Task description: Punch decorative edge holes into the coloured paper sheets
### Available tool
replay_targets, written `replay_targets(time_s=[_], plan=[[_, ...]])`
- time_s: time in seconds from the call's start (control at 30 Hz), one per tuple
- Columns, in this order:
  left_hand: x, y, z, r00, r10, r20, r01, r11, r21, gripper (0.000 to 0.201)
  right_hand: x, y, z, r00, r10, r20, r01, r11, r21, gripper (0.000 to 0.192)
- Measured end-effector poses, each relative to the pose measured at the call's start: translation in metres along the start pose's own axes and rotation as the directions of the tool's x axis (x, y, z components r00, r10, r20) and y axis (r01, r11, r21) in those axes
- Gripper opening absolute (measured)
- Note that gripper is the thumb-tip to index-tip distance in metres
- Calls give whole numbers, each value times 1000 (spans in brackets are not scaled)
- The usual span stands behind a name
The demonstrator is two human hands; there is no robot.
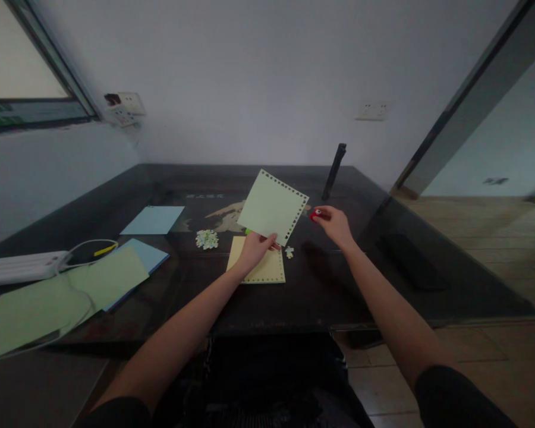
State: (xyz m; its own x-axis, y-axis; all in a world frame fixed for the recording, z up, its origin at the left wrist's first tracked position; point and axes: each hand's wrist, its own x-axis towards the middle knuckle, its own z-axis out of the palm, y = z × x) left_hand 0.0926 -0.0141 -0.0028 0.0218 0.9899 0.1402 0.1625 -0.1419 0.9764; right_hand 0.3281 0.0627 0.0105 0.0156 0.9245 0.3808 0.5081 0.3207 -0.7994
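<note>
Left hand (253, 248) fingers pinch lower edge of pale green square paper sheet (271, 206) with punched border, held tilted above dark glossy surface (321, 291). Right hand (332, 223) fingers clenched round small red hole punch (314, 215), just beside sheet's right edge. Below lies yellow punched sheet (261, 267), paper scraps (206, 239) near. We judge one-edge pinch risky: sheet may sag, next hole landing crooked.
</note>
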Motion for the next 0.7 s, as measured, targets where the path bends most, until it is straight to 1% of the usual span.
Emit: replay_targets(time_s=[0.03, 0.1, 0.2, 0.33, 0.43, 0.53, 0.63, 0.7], plan=[[0, 0, 0, 1000, 5, -5, -5, 1000, 6, 19, 6, 7, 2, 1000, 25, -6, -26, 994, -103, 29], [-1, 1, 0, 1000, 9, -12, -9, 1000, 8, 18, 13, 18, 8, 997, 76, 16, -69, 967, -245, 24], [-1, 3, 1, 1000, -5, -9, 4, 1000, -16, 13, 17, 26, 20, 995, 76, 63, -46, 920, -389, 19], [-4, 8, 3, 1000, -28, -4, 28, 999, -30, 8, 20, 23, 31, 991, 79, 111, -6, 840, -542, 20], [-5, 10, 4, 999, -41, 0, 41, 999, -27, 7, 26, 19, 36, 986, 79, 150, 24, 811, -584, 21], [-5, 8, 3, 999, -32, 7, 32, 999, -28, 8, 31, 20, 38, 984, 70, 161, 38, 809, -586, 20], [-3, 5, 1, 1000, -23, 9, 23, 999, -22, 10, 34, 21, 37, 986, 43, 161, 52, 841, -539, 22], [-3, 3, 1, 1000, -20, 8, 20, 1000, -19, 11, 32, 19, 34, 992, -5, 127, 67, 873, -484, 24]])
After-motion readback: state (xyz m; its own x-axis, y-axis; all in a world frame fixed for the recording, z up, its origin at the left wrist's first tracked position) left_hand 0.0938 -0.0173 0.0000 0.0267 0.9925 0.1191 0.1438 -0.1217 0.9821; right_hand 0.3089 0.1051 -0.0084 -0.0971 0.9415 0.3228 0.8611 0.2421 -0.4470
